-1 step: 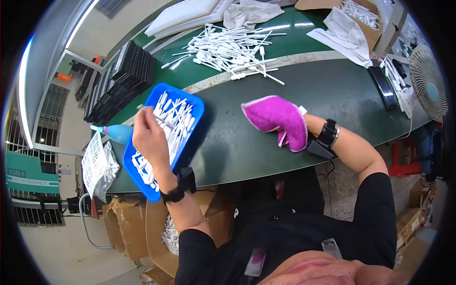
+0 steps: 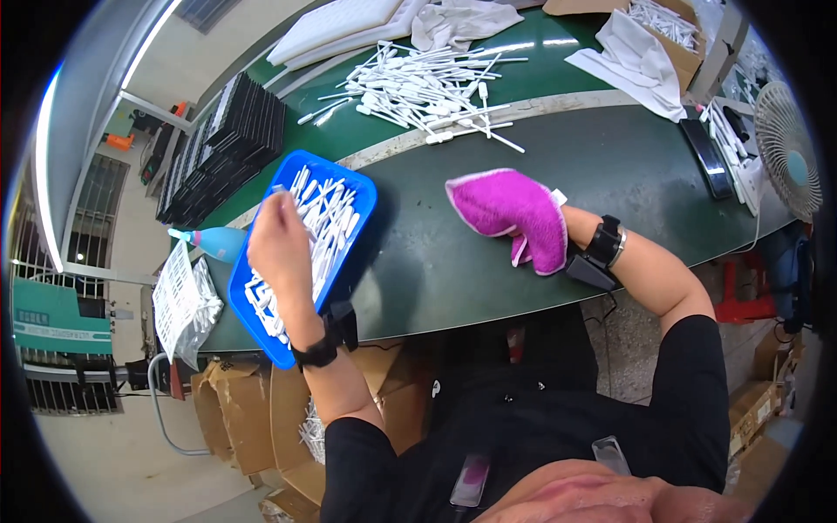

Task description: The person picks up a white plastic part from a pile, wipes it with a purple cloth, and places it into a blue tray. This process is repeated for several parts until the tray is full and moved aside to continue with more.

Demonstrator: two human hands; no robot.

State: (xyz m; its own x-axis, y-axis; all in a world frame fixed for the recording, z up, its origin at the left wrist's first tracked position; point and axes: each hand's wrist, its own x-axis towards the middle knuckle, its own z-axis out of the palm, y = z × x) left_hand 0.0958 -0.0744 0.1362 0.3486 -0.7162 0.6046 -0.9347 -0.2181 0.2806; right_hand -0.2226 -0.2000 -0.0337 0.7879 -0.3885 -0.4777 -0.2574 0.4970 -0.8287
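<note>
Over the blue tray (image 2: 364, 205) at the left, my left hand (image 2: 279, 248) is closed, fingertips pinched together. A small pale tip shows at the fingertips; what it belongs to is too small to make out. White sticks with thicker ends (image 2: 330, 228), like swabs, fill the tray in a loose heap. On the right, a magenta cloth (image 2: 514, 209) with a pale edge covers my right hand (image 2: 580, 227) down to near the wrist. The fingers are hidden inside the cloth, which hangs in a fold just above the dark green table (image 2: 418, 261).
A pile of similar white sticks (image 2: 427, 91) lies at the far side. Black stacked trays (image 2: 222, 144), a light blue squeeze bottle (image 2: 218, 242) and a bagged bundle (image 2: 185, 305) stand left. To the right are a phone (image 2: 704, 159) and a fan (image 2: 785, 144).
My left hand has shifted slightly right and turned a little, still above the tray. The right hand and cloth have barely moved.
</note>
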